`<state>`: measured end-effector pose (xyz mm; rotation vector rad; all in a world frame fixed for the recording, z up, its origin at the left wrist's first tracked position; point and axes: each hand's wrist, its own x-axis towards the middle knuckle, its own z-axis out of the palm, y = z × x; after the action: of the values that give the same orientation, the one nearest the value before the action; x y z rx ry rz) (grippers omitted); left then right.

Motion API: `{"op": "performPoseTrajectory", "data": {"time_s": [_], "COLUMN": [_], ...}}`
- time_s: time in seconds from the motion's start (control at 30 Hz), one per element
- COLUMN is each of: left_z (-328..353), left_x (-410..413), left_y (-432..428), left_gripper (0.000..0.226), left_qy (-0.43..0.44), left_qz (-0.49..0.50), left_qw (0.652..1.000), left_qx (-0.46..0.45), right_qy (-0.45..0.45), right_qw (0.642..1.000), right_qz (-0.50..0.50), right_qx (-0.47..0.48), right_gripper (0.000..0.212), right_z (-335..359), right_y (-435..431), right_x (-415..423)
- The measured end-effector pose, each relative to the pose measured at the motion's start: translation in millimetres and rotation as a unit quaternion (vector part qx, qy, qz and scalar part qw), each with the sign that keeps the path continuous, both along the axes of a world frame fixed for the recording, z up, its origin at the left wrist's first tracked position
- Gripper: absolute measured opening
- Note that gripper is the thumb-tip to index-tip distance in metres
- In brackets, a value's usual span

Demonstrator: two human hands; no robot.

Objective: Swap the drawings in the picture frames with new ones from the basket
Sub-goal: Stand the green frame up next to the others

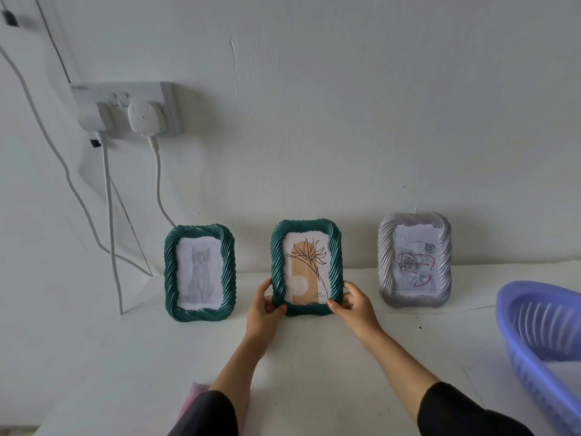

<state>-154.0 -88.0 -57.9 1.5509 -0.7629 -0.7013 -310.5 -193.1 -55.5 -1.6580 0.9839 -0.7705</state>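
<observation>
with left hand (263,306) and right hand (351,302) each closed on a bottom corner of the middle green frame (306,267) standing on the surface (314,357) between them, best lifted level, keeping clear of the neighbouring frames.

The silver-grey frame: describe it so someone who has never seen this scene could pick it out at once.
Three upright picture frames stand in a row on the white table against the white wall. The silver-grey twisted-rope frame is the rightmost, nearest the purple slatted plastic basket. Unlike its two dark green neighbours, it is silver, holds a grey rose drawing with red lines, and is in neither hand's grip.
</observation>
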Motion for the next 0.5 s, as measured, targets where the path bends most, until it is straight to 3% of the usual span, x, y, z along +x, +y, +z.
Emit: {"op": "performPoseTrajectory", "data": {"time_s": [0.5], "left_z": [-1.7], "left_x": [1.3], "left_y": [-0.7], "left_gripper": [0.061], "left_qy": [0.002], "left_qz": [0.004], "left_qw": [1.000], "left_qx": [0.003], "right_qy": [0.015], "right_qw": [1.000], "right_qz": [0.006], "right_qx": [0.004], "right_gripper": [0.055], "right_z": [0.5], "right_y": [-2.1], "right_x": [0.7]}}
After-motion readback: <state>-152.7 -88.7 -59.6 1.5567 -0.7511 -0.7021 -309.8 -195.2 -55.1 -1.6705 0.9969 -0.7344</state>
